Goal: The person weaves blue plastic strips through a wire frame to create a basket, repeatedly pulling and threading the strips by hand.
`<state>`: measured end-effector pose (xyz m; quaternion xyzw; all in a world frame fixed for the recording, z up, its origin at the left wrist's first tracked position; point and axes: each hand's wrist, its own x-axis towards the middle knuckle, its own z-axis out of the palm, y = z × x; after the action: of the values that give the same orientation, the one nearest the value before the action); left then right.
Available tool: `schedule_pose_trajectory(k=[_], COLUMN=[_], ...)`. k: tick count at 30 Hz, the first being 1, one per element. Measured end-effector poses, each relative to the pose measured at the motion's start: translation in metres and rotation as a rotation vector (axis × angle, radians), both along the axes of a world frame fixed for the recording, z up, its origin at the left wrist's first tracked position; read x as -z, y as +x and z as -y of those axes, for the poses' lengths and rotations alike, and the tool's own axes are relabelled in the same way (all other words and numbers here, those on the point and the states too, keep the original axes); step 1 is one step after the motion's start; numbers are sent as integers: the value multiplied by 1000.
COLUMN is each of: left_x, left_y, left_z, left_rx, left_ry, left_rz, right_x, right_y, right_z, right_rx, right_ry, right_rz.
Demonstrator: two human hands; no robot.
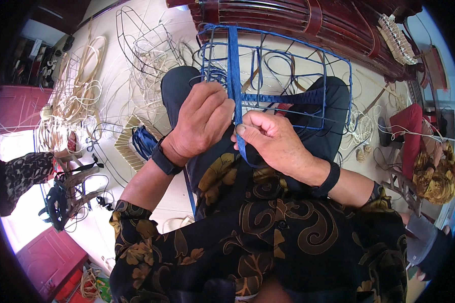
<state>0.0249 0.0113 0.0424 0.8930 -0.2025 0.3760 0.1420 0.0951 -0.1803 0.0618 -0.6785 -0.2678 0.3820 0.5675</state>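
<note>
Across my knees rests a rectangular wire basket frame (351, 83), its wires wrapped in blue strip. A flat woven blue band (233, 60) runs from the frame's far edge toward me, and its loose tail curls below my hands. My right hand (270, 136) pinches this band between thumb and fingers near its lower end. Beside the band on the left, my left hand (205, 118) is closed with curled fingers against its edge; what lies inside the fingers is hidden. Another woven blue band (288, 98) crosses the frame to the right.
A dark red wooden bench (273, 17) stands beyond the frame. Bare wire frames (141, 40) and pale strips (81, 96) lie on the floor to the left. Near my left knee, a basket (129, 146) holds blue strip (145, 143). Other people sit at both sides.
</note>
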Motion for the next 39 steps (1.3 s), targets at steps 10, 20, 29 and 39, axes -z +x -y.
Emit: schedule_pose_trajectory(k=[10, 20, 29, 39], left_x=[-1, -5, -23, -41], left_y=[0, -11, -8, -1], left_z=[-6, 0, -7, -12], left_rx=[55, 8, 8, 40], left_ry=[-118, -437, -361, -238], left_rz=[-71, -217, -339, -412], right_x=[-4, -12, -10, -4], right_y=[3, -6, -5, -3], right_z=[-9, -11, -18, -21], right_rx=[-111, -79, -60, -99], right_ry=[-183, 12, -67, -114], right_rz=[-34, -61, 85, 236])
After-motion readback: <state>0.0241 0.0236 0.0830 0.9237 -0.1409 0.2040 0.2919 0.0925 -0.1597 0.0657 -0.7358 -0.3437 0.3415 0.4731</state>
